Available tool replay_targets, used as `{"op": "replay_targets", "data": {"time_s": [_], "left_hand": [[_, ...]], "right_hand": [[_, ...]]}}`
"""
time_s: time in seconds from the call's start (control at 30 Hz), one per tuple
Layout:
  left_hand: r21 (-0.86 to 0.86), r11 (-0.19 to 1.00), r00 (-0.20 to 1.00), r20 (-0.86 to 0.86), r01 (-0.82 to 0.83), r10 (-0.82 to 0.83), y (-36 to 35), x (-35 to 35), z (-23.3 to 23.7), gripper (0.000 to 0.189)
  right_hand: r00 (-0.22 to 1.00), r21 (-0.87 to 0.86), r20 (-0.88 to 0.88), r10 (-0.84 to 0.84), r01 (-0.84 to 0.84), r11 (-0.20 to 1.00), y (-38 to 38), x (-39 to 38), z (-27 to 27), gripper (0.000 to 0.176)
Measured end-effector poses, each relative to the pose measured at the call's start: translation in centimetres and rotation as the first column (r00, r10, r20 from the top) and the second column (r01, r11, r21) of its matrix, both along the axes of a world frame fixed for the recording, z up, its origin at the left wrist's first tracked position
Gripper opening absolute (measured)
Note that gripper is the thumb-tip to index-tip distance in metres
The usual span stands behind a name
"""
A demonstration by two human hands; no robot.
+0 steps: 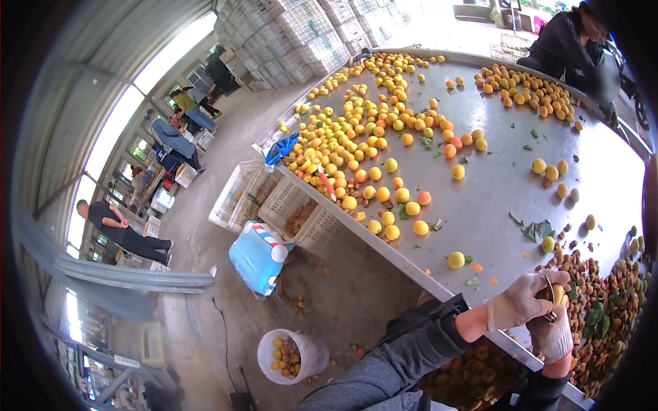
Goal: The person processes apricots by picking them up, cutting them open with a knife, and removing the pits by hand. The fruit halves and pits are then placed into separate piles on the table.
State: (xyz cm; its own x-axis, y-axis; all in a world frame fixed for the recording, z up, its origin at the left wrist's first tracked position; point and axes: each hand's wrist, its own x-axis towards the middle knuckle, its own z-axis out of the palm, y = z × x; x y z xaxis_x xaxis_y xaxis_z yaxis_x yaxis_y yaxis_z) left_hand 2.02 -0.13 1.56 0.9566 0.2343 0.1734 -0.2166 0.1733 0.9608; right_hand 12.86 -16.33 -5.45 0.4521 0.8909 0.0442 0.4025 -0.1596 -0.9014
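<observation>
My left hand (513, 301), in a pale work glove under a dark grey sleeve, is closed around a thin curved metal tool (550, 300). Just below it, my gloved right hand (552, 337) grips a yellow apricot (558, 294). Both hands meet at the fruit, above the near edge of the metal table (507, 185); the fingers partly hide the fruit and the tool. Beside them lies a heap of brown apricot stones (589, 301). A single apricot (456, 259) and some leaves (538, 231) rest on the metal nearby.
Many apricots (356, 116) cover the table's far left side, with another group (528, 92) near a person (569, 48) opposite. Below the edge stand plastic crates (291, 209), a blue container (257, 257) and a white bucket (312, 356) of fruit. Several people work at left.
</observation>
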Motion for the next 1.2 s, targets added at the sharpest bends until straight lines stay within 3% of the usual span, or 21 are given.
{"op": "replay_targets", "data": {"time_s": [0.07, 0.1, 0.13, 0.17, 0.2, 0.23, 0.27, 0.3, 0.33, 0.37, 0.43, 0.5, 0.53, 0.6, 0.7, 0.77, 0.83, 0.9, 1.07, 1.17, 1.2], "left_hand": [[-0.081, 0.995, 0.998, -0.018, -0.063, 0.061, 0.3, 0.4, -0.5, 0.05], [-0.209, 0.978, 0.98, -0.195, -0.001, -0.041, 1.4, 0.0, 0.6, 0.048], [-0.216, 0.976, 0.979, -0.198, 0.004, -0.048, 1.8, -0.3, 0.5, 0.048], [-0.167, 0.985, 0.993, -0.114, -0.041, 0.022, 2.2, -0.5, 0.0, 0.046], [-0.134, 0.989, 0.998, -0.018, -0.062, 0.06, 2.0, -0.2, -0.4, 0.044], [-0.074, 0.991, 0.994, -0.021, -0.11, 0.109, 1.5, -0.1, -1.1, 0.043], [-0.031, 0.991, 0.992, -0.021, -0.127, 0.126, 0.9, -0.1, -1.5, 0.041], [0.318, 0.929, 0.981, 0.085, -0.19, 0.172, 0.8, 0.3, -0.7, 0.041], [-0.265, 0.963, 0.988, -0.152, -0.057, 0.017, 0.4, 0.3, 0.4, 0.033], [-0.342, 0.939, 0.987, -0.16, -0.022, -0.035, 0.1, 0.3, 0.0, 0.037], [-0.405, 0.914, 0.982, -0.163, 0.019, -0.093, -0.2, 0.9, -1.0, 0.041], [-0.163, 0.986, 0.981, -0.192, -0.046, 0.014, -0.8, 1.0, -1.6, 0.051], [-0.17, 0.985, 0.981, -0.192, -0.027, -0.006, -1.1, 1.3, -1.5, 0.051], [-0.267, 0.962, 0.97, -0.241, -0.052, -0.014, -1.5, 1.2, -0.8, 0.043], [-0.291, 0.956, 0.977, -0.194, 0.024, -0.084, -1.4, 1.0, -1.2, 0.055], [-0.29, 0.955, 0.974, -0.188, 0.069, -0.127, -0.7, 0.3, -1.8, 0.049], [-0.269, 0.954, 0.973, -0.146, 0.134, -0.178, -0.5, 0.5, -1.8, 0.045], [-0.442, 0.893, 0.977, -0.136, 0.089, -0.164, -0.8, 0.3, -1.8, 0.048], [-0.369, 0.929, 0.976, -0.206, -0.017, -0.064, -1.1, 0.7, -1.6, 0.047], [-0.406, 0.914, 0.981, -0.177, -0.004, -0.074, -1.5, 0.4, -0.9, 0.042], [-0.28, 0.958, 0.972, -0.234, -0.055, -0.013, -1.5, 0.3, -1.0, 0.041]], "right_hand": [[1.0, 0.045, 0.002, -0.022, 0.022, 0.999, 0.7, -0.8, 4.3, 0.027], [0.998, -0.039, -0.042, -0.042, 0.04, 0.998, -0.1, -0.3, 4.3, 0.022], [0.994, -0.124, -0.086, -0.066, 0.055, 0.991, -0.8, 0.2, 4.0, 0.018], [0.97, 0.112, 0.086, -0.229, 0.219, 0.969, -0.8, 0.7, 1.2, 0.014], [0.892, 0.03, -0.148, -0.426, 0.435, 0.9, -0.1, -0.1, 3.6, 0.013], [0.606, -0.05, -0.681, -0.411, 0.521, 0.852, 0.7, -1.0, 6.6, 0.014], [0.665, 0.081, -0.577, -0.475, 0.625, 0.777, 2.2, -2.7, 8.2, 0.017], [0.705, 0.006, -0.537, -0.463, 0.552, 0.834, 1.7, -2.5, 10.0, 0.021], [0.84, 0.003, -0.277, -0.466, 0.486, 0.874, 1.5, -2.3, 10.5, 0.021], [0.88, 0.131, -0.179, -0.44, 0.465, 0.876, 1.6, -2.3, 9.5, 0.026], [0.945, 0.273, 0.051, -0.322, 0.297, 0.915, 1.7, -2.0, 9.4, 0.039], [0.943, 0.174, 0.168, -0.287, 0.258, 0.95, 1.5, -1.6, 9.1, 0.044], [0.94, 0.149, 0.23, -0.253, 0.223, 0.963, 1.3, -1.1, 9.2, 0.048], [0.942, 0.178, 0.237, -0.239, 0.2, 0.964, 1.0, -0.9, 9.1, 0.046], [0.96, 0.214, 0.209, -0.187, 0.142, 0.966, 0.9, -0.5, 9.1, 0.041], [0.97, 0.214, 0.177, -0.168, 0.128, 0.968, 0.8, -0.7, 9.1, 0.038], [0.978, 0.106, 0.187, -0.091, 0.072, 0.992, 0.8, -0.8, 10.0, 0.036], [0.967, 0.039, 0.237, -0.091, 0.084, 0.996, 1.0, -1.0, 10.6, 0.032], [0.937, -0.034, 0.319, -0.141, 0.16, 0.987, 1.5, -1.8, 9.2, 0.036], [0.908, 0.075, 0.366, -0.203, 0.189, 0.979, 1.4, -2.1, 8.6, 0.036], [0.896, 0.155, 0.372, -0.244, 0.2, 0.968, 1.5, -2.2, 8.5, 0.034]]}}
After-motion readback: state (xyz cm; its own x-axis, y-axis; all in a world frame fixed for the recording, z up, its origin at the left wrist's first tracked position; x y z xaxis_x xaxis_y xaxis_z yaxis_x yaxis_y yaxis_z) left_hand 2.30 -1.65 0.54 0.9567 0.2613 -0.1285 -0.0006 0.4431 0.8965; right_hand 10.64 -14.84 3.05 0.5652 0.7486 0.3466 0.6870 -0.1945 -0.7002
